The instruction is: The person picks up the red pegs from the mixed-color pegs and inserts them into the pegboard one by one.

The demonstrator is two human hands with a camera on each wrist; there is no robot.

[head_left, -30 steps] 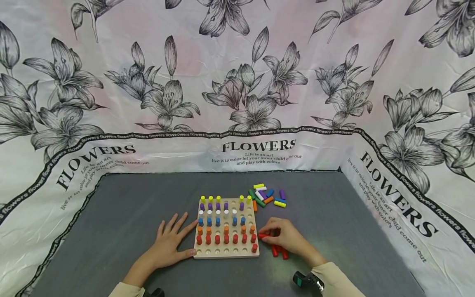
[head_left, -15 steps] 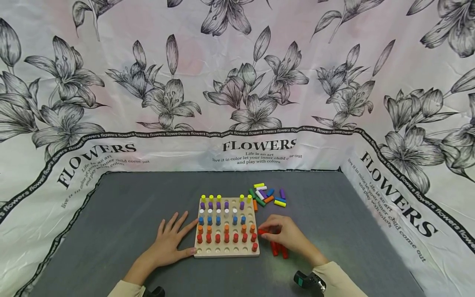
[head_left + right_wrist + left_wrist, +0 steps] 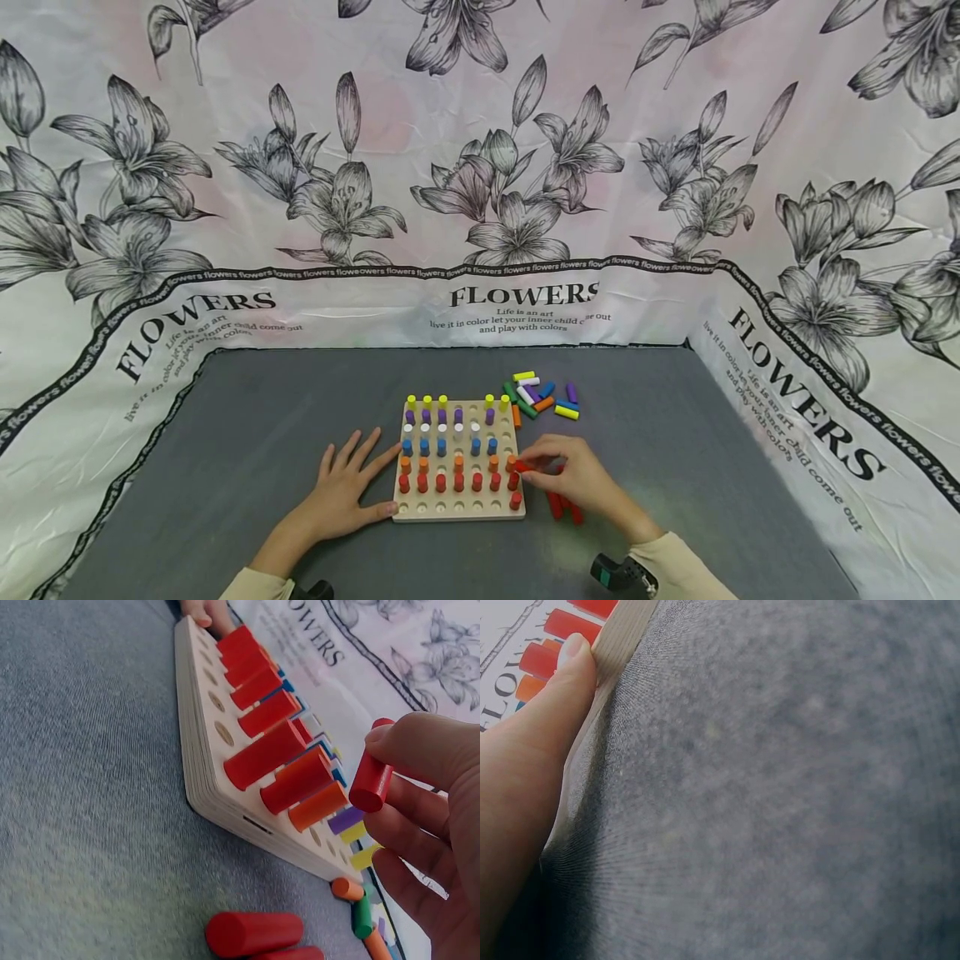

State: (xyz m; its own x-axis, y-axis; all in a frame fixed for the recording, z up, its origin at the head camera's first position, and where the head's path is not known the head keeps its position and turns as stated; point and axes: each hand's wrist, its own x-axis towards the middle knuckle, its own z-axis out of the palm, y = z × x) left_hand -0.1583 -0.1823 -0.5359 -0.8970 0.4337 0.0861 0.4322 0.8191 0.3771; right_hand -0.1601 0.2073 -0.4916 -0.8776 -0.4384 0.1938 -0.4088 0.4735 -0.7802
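A wooden pegboard [image 3: 459, 515] stands on the grey table, with rows of yellow, purple, white, blue, orange and red pegs upright in its holes. My left hand [image 3: 345, 490] lies with fingers spread at the board's left side, its thumb [image 3: 571, 675] touching the edge. Between thumb and fingers my right hand [image 3: 573, 475] pinches a red peg [image 3: 372, 769], held at the board's right edge and tilted. In the nearest row one red peg [image 3: 515, 501] occupies the right-hand corner hole; the other holes in that row are bare.
Several loose red pegs [image 3: 255, 932] lie on the table beneath the right hand. A mixed pile of coloured pegs [image 3: 536, 395] lies beyond the board's far right corner. Flower-printed cloth [image 3: 517, 308] rises behind the table.
My right hand has shifted slightly left with the red peg, bringing it to the board's edge near the end of the red row. The left hand stays put.
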